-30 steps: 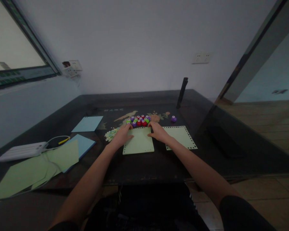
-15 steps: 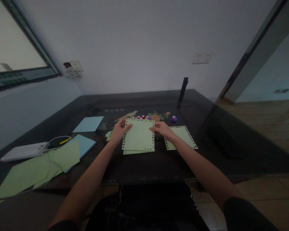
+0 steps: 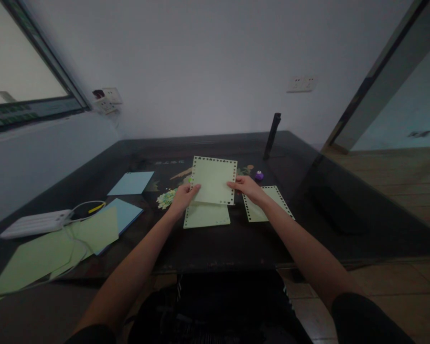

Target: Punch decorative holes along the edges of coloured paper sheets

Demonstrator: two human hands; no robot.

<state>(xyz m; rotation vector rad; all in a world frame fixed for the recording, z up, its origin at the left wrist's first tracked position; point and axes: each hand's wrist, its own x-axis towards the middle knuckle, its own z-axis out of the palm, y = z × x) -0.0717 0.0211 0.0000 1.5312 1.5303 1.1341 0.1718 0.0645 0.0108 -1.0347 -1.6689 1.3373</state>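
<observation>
A pale green sheet of paper (image 3: 215,180) with punched holes along its edges is held up between my two hands. My left hand (image 3: 183,197) pinches its lower left side, and my right hand (image 3: 249,188) grips its right side. Below it on the table lies another pale green sheet (image 3: 207,216), its upper part covered by the held one. A third punched green sheet (image 3: 272,197) lies to the right, partly behind my right wrist. Beyond that wrist sits a small purple, round-bodied object (image 3: 259,175) with a white top.
Light blue sheets (image 3: 132,183) and plain green sheets (image 3: 39,258) lie on the left. A white power strip (image 3: 36,225) with a looping cable is beside them. A black upright object (image 3: 272,136) stands at the back of the dark table (image 3: 200,253).
Both hands have lifted the punched sheet up and slightly right, off the sheet beneath. It now hides the red and purple small objects behind it.
</observation>
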